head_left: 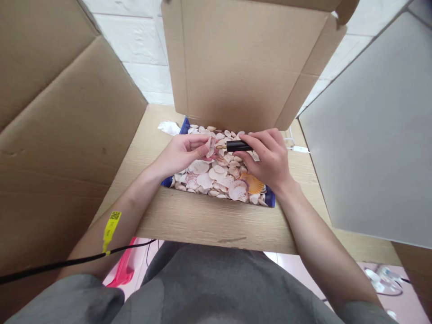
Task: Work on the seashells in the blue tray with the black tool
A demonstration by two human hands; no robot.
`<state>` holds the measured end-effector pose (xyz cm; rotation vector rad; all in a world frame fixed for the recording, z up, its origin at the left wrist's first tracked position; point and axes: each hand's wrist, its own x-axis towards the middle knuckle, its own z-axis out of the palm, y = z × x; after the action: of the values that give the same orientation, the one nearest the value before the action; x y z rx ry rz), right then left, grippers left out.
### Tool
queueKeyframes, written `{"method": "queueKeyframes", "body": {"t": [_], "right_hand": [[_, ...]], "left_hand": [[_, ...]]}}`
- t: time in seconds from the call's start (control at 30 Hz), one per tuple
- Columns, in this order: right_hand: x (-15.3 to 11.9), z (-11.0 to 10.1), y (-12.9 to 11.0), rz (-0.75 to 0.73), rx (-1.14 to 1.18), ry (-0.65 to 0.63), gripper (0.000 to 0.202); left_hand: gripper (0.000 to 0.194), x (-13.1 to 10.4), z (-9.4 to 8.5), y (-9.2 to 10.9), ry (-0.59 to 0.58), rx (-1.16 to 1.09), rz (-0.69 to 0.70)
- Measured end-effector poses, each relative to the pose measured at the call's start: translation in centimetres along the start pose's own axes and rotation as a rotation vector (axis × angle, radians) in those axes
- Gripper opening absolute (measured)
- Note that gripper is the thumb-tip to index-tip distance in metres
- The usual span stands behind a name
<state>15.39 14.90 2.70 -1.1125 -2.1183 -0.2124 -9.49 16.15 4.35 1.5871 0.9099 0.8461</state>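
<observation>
Between the thumb and fingers of my left hand [189, 153] is a small pale seashell [211, 146], held up on edge. My right hand [268, 155] grips a black handheld mini drill [239, 146] whose brass-coloured tip points left at the shell. The tip is close to the shell; I cannot tell whether they touch. Beneath both hands lies an open box [270, 197] with blue inner sides, filled with many white and pinkish shells [205, 180]. An orange scallop shell [254, 183] rests near its right front corner.
A cardboard lid [243, 58] stands upright behind the box. Crumpled white paper [169, 128] lies at the back left of the wooden table [216, 220]. A white cable [299, 149] lies at right. Cardboard [67, 121] and a grey panel [371, 135] flank the table; a black cable [67, 264] crosses my left arm.
</observation>
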Motion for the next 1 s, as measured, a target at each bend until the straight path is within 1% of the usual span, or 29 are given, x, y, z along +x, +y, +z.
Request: {"method": "queueKeyframes", "body": {"t": [0.13, 0.23, 0.3, 0.43, 0.6, 0.7, 0.77, 0.87, 1.0], "right_hand": [[-0.27, -0.24, -0.25, -0.019, -0.064, 0.067, 0.035], [-0.23, -0.38, -0.34, -0.057, -0.064, 0.118, 0.036], [-0.12, -0.37, -0.27, -0.053, -0.069, 0.121, 0.034], [0.03, -0.11, -0.01, -0.034, -0.055, 0.049, 0.033], [-0.07, 0.13, -0.20, 0.022, 0.001, -0.113, 0.036], [-0.12, 0.15, -0.36, 0.048, 0.007, -0.155, 0.035], [-0.10, 0.19, -0.30, 0.037, -0.002, -0.134, 0.035], [-0.03, 0.29, -0.01, -0.022, -0.022, -0.065, 0.036], [0.05, 0.29, 0.27, -0.048, -0.040, 0.008, 0.036]], "left_hand": [[0.033, -0.07, 0.16, 0.28, -0.090, -0.051, -0.059], [0.035, -0.15, 0.29, 0.68, -0.120, -0.065, -0.092], [0.033, -0.20, 0.28, 0.89, -0.128, -0.035, -0.087], [0.030, -0.26, 0.10, 0.80, -0.124, 0.024, -0.048], [0.032, -0.16, 0.00, 0.16, -0.043, 0.018, -0.021], [0.030, -0.10, 0.00, 0.21, -0.017, 0.035, -0.007], [0.028, -0.10, 0.00, 0.41, -0.012, 0.056, -0.006], [0.027, -0.09, -0.01, 0.53, -0.017, 0.070, -0.019], [0.029, -0.04, 0.00, 0.18, -0.061, 0.038, -0.021]]}}
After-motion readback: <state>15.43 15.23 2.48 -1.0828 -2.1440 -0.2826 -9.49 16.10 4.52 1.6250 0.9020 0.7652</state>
